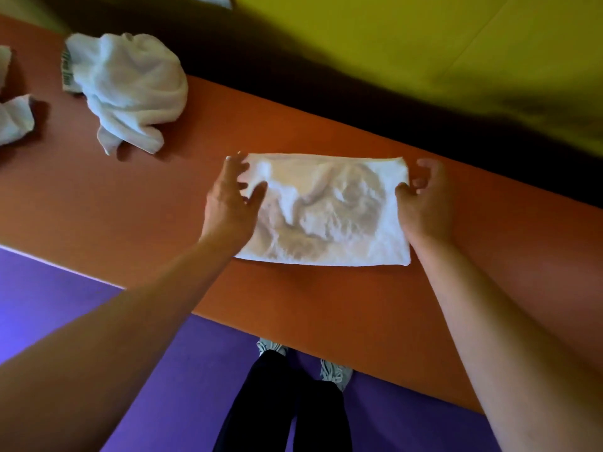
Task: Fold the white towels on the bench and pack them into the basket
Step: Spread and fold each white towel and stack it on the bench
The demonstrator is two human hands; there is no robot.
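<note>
Mid-fold on one towel [326, 210], centre of frame, lying flat on the orange bench [130, 203] as a rumpled rectangle, likely folded once already. Not yet compact enough for packing, by the look of it.

Left hand [231, 197] at the towel's left short edge: fingers spread, thumb over the cloth, fingertips on the upper-left corner. Touching or lightly pinching; can't tell which.

Right hand [424, 200] at the right short edge: fingers loosely curled just off the upper-right corner, thumb at the edge. Grip unclear, possibly nothing held.

Next move, as a guess: firm pinch on one short edge, carry it across to the other, align corners, press out the central wrinkles.

Still waiting: crumpled towel [127, 89] upper left, well apart from the hands; more white cloth [13, 122] at the far left edge.

Basket not in view, so packing calls for a turn or a reach out of frame.
</note>
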